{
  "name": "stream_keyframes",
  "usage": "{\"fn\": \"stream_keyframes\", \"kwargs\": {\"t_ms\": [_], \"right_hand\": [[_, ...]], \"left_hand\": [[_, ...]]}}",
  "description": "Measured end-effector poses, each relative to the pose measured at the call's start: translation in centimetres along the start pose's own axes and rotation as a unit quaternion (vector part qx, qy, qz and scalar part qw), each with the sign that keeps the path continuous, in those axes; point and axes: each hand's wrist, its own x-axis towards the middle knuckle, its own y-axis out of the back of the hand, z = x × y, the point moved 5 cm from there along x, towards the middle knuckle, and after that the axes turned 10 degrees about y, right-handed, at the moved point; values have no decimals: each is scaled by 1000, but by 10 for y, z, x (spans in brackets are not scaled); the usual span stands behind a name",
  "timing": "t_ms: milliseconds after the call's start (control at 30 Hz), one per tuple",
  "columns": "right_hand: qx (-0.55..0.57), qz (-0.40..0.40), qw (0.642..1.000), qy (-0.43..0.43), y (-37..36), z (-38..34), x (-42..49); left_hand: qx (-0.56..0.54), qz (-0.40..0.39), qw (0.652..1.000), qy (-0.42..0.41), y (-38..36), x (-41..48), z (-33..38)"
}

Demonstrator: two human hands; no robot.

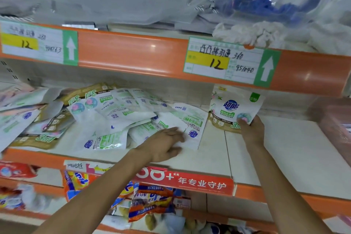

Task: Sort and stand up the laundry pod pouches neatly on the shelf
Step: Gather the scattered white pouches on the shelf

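Several white and gold laundry pod pouches (pixel 106 112) lie flat in a jumbled heap on the left and middle of the white shelf (pixel 284 150). My right hand (pixel 251 129) grips one pouch (pixel 232 109) by its lower right corner and holds it upright, front side facing me, at the shelf's right part. My left hand (pixel 163 143) rests palm down, fingers spread, on a flat white pouch (pixel 191 127) at the heap's right edge.
An orange upper shelf rail (pixel 133 53) with two price tags overhangs closely. A pink box (pixel 334 119) stands at the far right. Below the orange front rail (pixel 190 180), detergent bags (pixel 152 201) fill the lower shelf. Bare white shelf lies right of the upright pouch.
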Motion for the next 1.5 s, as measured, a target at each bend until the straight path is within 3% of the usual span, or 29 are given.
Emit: {"fn": "stream_keyframes", "kwargs": {"t_ms": [133, 267, 467, 633, 767, 1100, 1333, 1500], "right_hand": [[-44, -38, 998, -8, 9, 2, -5], [-109, -12, 990, -89, 31, 2, -20], [-123, -260, 951, -113, -11, -19, -57], [-136, -332, 927, -106, -64, -31, -76], [-173, -292, 938, -67, -96, -43, -88], [-182, -186, 946, -194, -140, -36, -114], [-45, -125, 949, -286, -140, -39, -148], [43, -40, 972, -228, -112, -51, -154]], "left_hand": [[-19, 35, 999, 1, 10, -7, 3], [-29, 53, 998, 21, 14, -11, 1], [-7, 75, 997, 30, 12, -18, 0], [-8, 105, 994, 38, 21, -34, -7], [2, 111, 993, 44, 29, -51, -24], [-39, 116, 992, -37, 63, -76, -64], [-56, 107, 989, -89, 62, -77, -68], [-48, 97, 989, -100, 58, -66, -54]]}}
